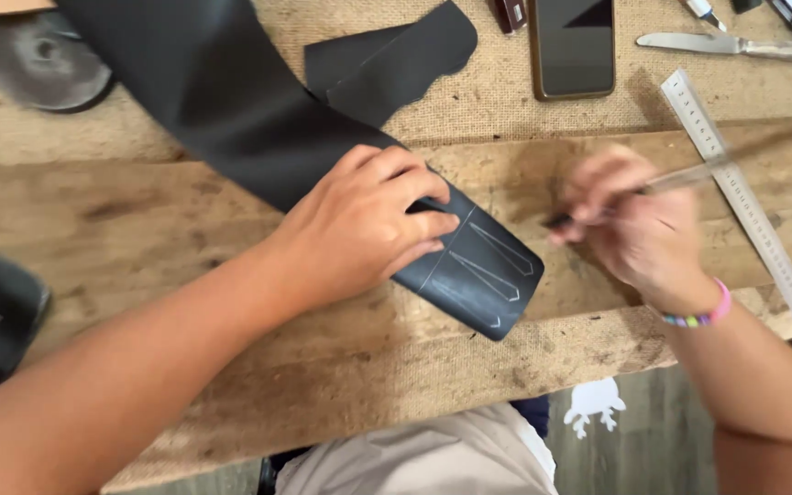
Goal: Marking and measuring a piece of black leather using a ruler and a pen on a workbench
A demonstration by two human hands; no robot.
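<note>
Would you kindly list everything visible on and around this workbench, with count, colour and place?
Leather strip: one, black, running from top left to centre, pale marked shapes at its end.
Leather scrap: one, black, top centre.
Phone: one, dark screen, top centre-right.
Steel ruler: one, silver, slanting down the right side.
Knife: one, metal, top right.
Round disc: one, grey, top left.
Wooden board: one, brown, across the middle.
Burlap cover: one, tan, over the bench.
Left hand: pressing on the leather strip.
Right hand: holding a thin marking tool, blurred; beaded bracelet at the wrist.
</note>
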